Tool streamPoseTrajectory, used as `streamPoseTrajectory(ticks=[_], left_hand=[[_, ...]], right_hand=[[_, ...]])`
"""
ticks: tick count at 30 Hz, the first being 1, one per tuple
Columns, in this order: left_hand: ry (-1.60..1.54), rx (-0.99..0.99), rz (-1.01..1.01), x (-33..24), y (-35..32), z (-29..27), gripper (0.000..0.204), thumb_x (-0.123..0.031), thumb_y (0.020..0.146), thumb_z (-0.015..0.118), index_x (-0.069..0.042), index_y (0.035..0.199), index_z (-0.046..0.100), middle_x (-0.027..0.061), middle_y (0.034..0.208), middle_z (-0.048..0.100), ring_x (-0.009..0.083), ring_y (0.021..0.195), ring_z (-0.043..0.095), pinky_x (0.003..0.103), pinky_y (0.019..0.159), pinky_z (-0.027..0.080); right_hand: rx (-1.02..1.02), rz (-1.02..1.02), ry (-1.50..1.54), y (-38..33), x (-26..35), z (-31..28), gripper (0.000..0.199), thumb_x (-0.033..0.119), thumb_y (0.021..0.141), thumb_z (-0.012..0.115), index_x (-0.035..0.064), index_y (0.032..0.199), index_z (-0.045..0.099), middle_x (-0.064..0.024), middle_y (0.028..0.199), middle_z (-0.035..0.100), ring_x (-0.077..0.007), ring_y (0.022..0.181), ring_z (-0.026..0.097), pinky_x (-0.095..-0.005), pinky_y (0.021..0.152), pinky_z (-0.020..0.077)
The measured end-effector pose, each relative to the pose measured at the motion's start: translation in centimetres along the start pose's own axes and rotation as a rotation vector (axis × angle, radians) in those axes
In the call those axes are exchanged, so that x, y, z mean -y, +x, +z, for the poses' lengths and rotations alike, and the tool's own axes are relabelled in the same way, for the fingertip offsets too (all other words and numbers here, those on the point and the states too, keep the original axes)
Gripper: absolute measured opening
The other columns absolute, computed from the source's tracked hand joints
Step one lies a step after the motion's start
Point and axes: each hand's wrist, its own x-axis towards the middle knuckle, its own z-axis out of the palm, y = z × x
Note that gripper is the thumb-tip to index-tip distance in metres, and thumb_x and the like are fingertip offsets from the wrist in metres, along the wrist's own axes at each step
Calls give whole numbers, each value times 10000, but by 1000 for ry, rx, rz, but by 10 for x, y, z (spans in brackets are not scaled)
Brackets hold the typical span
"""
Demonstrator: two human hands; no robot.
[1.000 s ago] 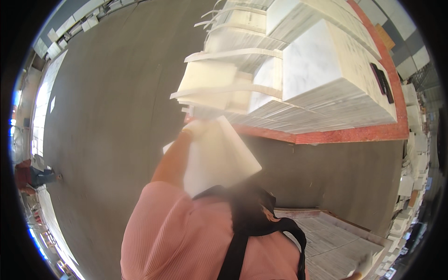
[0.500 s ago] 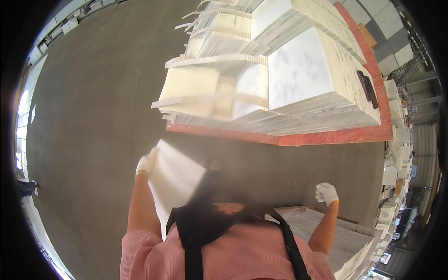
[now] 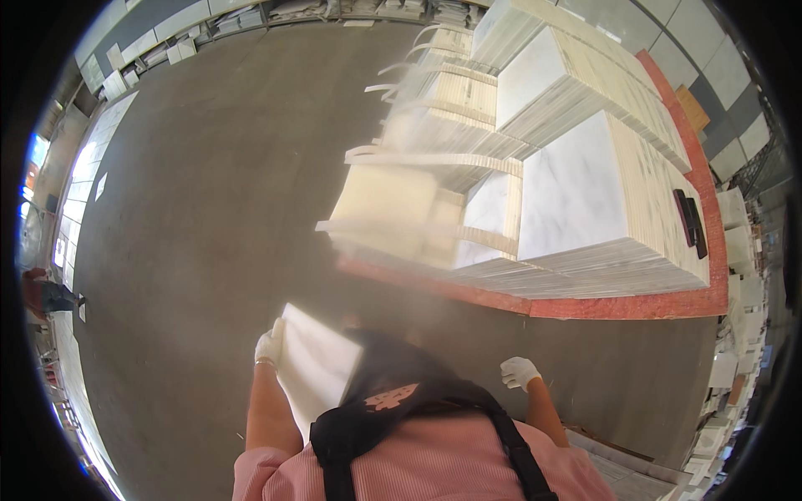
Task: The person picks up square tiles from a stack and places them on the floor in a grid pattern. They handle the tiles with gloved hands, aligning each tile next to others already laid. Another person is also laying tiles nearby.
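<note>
My left hand (image 3: 267,346), in a white glove, grips the edge of a white marble tile (image 3: 317,357) carried upright against my left side. Part of the tile is hidden behind my body and a black apron. Off to the right, my right hand (image 3: 520,372), also gloved in white, hangs above the floor with its fingers curled in and nothing seen in them. Ahead stand stacks of white marble tiles (image 3: 575,179), with pale strips (image 3: 443,159) laid across the left ones.
A red base (image 3: 626,306) borders the stacks. Two dark objects (image 3: 691,224) lie on the right stack. Behind me at lower right is a low grey tiled surface (image 3: 626,478). Another person (image 3: 52,296) stands at the far left.
The stacks have shifted right and lower in view. My right hand has come in closer to my body. The tile stays in my left hand.
</note>
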Motion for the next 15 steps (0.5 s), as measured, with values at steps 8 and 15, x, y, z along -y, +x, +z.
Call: streamPoseTrajectory(ticks=[8,15], left_hand=[[-5,22,15,-14,92,-44,867,-762,923,443,-12,1274,698,250,1245,695,393,1248,617,433,1073,441],[-59,98,-14,-15,193,-131,850,-746,935,429,-13,1272,698,254,1237,696,394,1238,621,436,1071,442]], right_hand=[[-228,-140,-103,-5,57,115,134,118,951,517,91,840,588,-59,674,511,-217,549,543,-359,469,399],[-177,-175,-191,21,79,226,292,228,915,702,37,1136,681,-78,855,684,-213,681,665,-352,567,544]])
